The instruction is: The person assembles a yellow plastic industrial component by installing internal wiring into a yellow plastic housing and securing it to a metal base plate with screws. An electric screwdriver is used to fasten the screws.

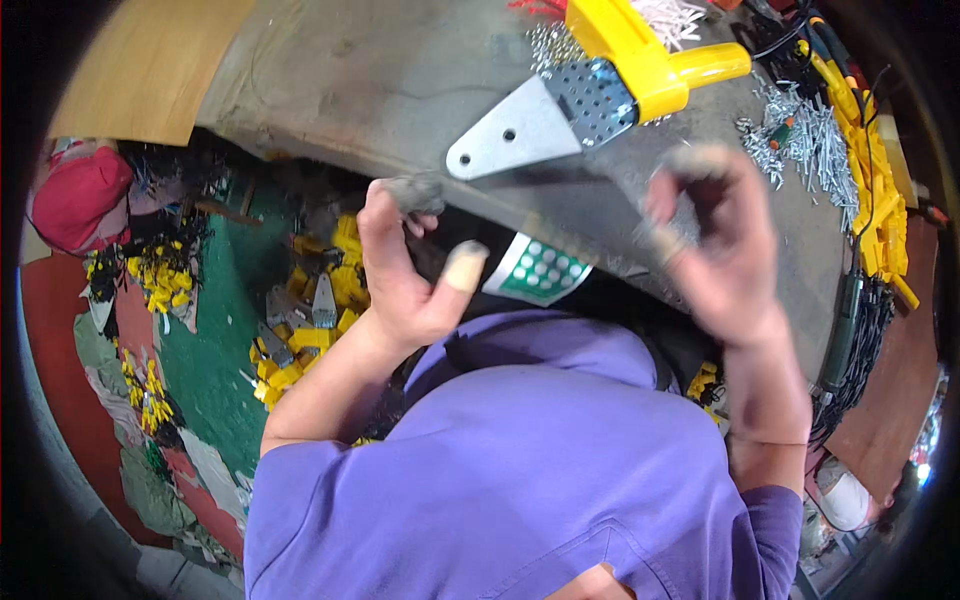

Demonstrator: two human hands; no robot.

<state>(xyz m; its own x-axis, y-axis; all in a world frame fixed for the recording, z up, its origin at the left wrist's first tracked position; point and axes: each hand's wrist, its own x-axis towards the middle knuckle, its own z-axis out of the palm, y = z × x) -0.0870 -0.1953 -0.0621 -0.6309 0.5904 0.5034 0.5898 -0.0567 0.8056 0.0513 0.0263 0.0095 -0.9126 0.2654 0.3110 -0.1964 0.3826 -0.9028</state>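
My left hand (405,290) is raised in front of the workbench edge, thumb and fingers apart. Its thumb has a beige tip covering, and a grey, worn-looking covering sits at the fingers. Over the bench, my right hand (730,245) is curled and smeared by motion; whether anything small is between its fingertips cannot be made out. Between and beyond the hands lies a yellow plastic part (650,75) with a handle-like stub. From it extend a dark perforated metal plate (590,100) and a pale grey tapered plate (515,130) with two holes, pointing left.
Silvery screws or pins (805,140) are heaped at right, beside stacked yellow parts (880,200) and cables. Small metal pieces (553,45) lie behind the yellow part. A green card with white dots (540,270) is by my lap. More yellow parts (300,345) are piled low at left.
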